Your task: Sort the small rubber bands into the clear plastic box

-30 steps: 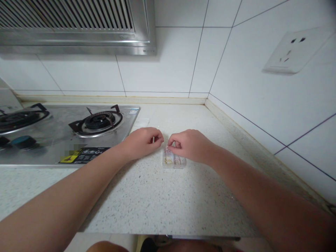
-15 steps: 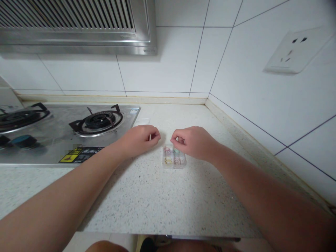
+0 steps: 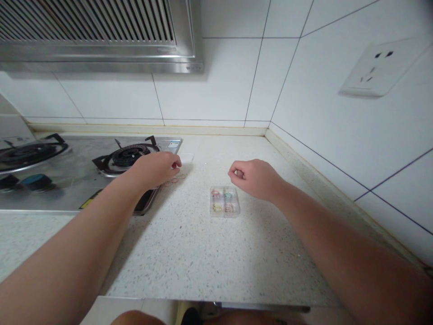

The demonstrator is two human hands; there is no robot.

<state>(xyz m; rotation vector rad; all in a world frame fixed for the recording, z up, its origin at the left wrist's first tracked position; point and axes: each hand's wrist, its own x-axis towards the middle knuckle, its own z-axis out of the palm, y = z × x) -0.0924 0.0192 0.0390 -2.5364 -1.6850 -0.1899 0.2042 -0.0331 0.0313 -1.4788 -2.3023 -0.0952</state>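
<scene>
Centrally, a clear plastic compartment box of coloured rings [image 3: 224, 203] lies on the speckled table [image 3: 203, 253] just before the fisted right hand [image 3: 257, 179]; the left hand [image 3: 155, 169] pinches a small red piece [image 3: 174, 165] beside the steel stove [image 3: 61, 185].

the speckled pale table [image 3: 203, 253] filled the lower middle of the frame. a small clear compartment box [image 3: 224, 201] with coloured rings inside lay at its centre. a few loose rings [image 3: 174, 179] lay further left, just beside the steel stove [image 3: 61, 192] at the left edge.
</scene>
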